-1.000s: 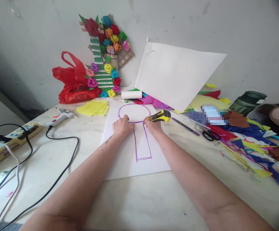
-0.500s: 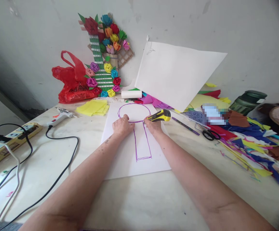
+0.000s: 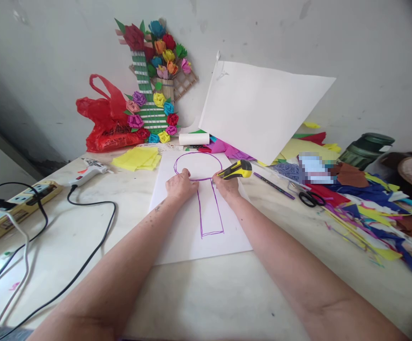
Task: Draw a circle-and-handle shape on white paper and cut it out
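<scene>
A white foam board or thick paper sheet (image 3: 170,241) lies on the table, bearing a purple outline of a circle above a long narrow rectangle. My left hand (image 3: 182,185) presses on the sheet at the lower left of the circle, fingers resting on it and thumb apart. In my right hand (image 3: 226,186) is a yellow and black utility knife (image 3: 237,169), gripped at its front end. Its tip is at the purple line where the circle's lower right edge meets the rectangle; the blade itself is hidden by my fingers.
To the left are a hot glue gun (image 3: 86,174), a power strip (image 3: 21,203) with cords, and yellow paper (image 3: 137,158). Behind stand a red bag (image 3: 109,118), a paper-flower decoration (image 3: 152,109) and a white board (image 3: 266,104). A pen (image 3: 273,185), scissors (image 3: 311,199) and scraps (image 3: 379,213) lie right.
The utility knife's back end has tipped very slightly. Both hands and the sheet stay nearly where they were.
</scene>
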Available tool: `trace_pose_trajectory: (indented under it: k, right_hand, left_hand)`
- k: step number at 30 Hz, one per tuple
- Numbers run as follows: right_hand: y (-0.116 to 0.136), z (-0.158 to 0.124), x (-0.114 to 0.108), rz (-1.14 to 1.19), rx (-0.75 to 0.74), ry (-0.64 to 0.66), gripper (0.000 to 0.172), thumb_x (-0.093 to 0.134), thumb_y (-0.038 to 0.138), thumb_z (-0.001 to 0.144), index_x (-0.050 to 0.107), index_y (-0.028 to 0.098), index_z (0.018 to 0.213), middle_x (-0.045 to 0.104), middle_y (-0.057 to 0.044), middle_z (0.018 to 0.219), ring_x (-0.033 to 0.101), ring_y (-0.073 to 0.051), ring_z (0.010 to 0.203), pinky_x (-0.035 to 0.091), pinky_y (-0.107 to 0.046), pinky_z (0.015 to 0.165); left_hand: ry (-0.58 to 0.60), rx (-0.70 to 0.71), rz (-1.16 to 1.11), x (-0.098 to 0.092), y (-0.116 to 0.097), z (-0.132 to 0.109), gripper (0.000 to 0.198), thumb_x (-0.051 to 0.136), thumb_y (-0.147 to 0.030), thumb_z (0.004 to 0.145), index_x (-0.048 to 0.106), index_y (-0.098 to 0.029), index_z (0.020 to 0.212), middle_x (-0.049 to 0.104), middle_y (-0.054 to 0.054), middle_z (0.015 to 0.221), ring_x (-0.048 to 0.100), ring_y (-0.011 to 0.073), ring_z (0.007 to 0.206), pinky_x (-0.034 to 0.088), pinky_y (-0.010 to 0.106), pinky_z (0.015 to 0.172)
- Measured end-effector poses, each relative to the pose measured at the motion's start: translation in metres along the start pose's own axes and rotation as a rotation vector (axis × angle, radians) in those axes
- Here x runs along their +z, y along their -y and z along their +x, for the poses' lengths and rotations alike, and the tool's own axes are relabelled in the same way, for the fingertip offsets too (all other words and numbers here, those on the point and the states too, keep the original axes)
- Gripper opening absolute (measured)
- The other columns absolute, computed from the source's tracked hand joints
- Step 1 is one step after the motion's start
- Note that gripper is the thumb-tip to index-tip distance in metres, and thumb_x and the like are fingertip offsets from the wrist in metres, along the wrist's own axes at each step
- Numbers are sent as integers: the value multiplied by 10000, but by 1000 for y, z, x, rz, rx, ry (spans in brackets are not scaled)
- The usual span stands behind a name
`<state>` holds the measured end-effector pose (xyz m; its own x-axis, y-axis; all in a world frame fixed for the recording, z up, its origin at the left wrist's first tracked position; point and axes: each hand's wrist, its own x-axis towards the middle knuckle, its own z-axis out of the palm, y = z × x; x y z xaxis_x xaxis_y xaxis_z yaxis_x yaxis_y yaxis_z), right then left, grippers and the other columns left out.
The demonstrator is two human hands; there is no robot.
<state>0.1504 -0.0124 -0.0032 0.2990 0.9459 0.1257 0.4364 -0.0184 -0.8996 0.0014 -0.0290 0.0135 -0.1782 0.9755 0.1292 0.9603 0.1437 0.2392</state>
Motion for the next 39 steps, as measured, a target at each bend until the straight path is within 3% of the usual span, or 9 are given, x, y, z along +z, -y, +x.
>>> trace_pose_trajectory:
  k: [10, 13, 17, 27, 32, 39]
  right_hand:
    - [-1, 0, -1, 74, -10, 20, 76, 539, 273, 639, 535, 203, 607, 585, -19, 568, 592, -185, 638, 456, -278, 593]
    - [2, -1, -3, 180, 33, 66, 18, 536, 199, 613, 535, 195, 630, 564, -5, 564, 554, -159, 567, 434, -270, 544]
    - [6, -3, -6, 283, 97, 150, 62, 512, 134, 596, 520, 184, 633, 504, 23, 530, 474, -112, 482, 397, -249, 494]
    - [3, 2, -8, 209, 37, 186, 37, 532, 159, 616, 542, 179, 646, 511, 19, 555, 469, -109, 517, 416, -246, 534]
    - [6, 3, -10, 209, 66, 223, 67, 551, 148, 613, 549, 174, 675, 515, 20, 557, 463, -100, 507, 414, -236, 522]
    - [2, -5, -11, 260, 54, 202, 87, 538, 139, 606, 552, 177, 683, 559, 11, 648, 499, -107, 591, 438, -232, 576]
  left_hand:
    - [6, -13, -9, -1, 0, 0, 417, 489, -509, 746, 518, -236, 1060, 670, 97, 969, 614, 271, 962, 450, 362, 779]
    - [-1, -4, -24, 0, 1, 0, 413, 492, -505, 743, 524, -238, 1057, 673, 93, 961, 613, 271, 962, 450, 363, 779]
    - [-8, -9, -57, 1, 3, 0, 389, 467, -481, 761, 530, -238, 1057, 676, 90, 959, 615, 263, 956, 447, 361, 792]
    - [91, 47, -52, -5, 0, -5, 376, 452, -326, 776, 500, -228, 1136, 640, 103, 1110, 581, 254, 1053, 433, 365, 866]
    - [48, 112, -79, -2, 4, -16, 373, 464, -279, 768, 517, -202, 1130, 592, 107, 1195, 524, 245, 1132, 404, 348, 931]
    - [-26, 118, -184, 4, 13, -20, 340, 450, -204, 767, 526, -215, 1098, 643, 70, 1055, 551, 214, 1071, 415, 312, 901]
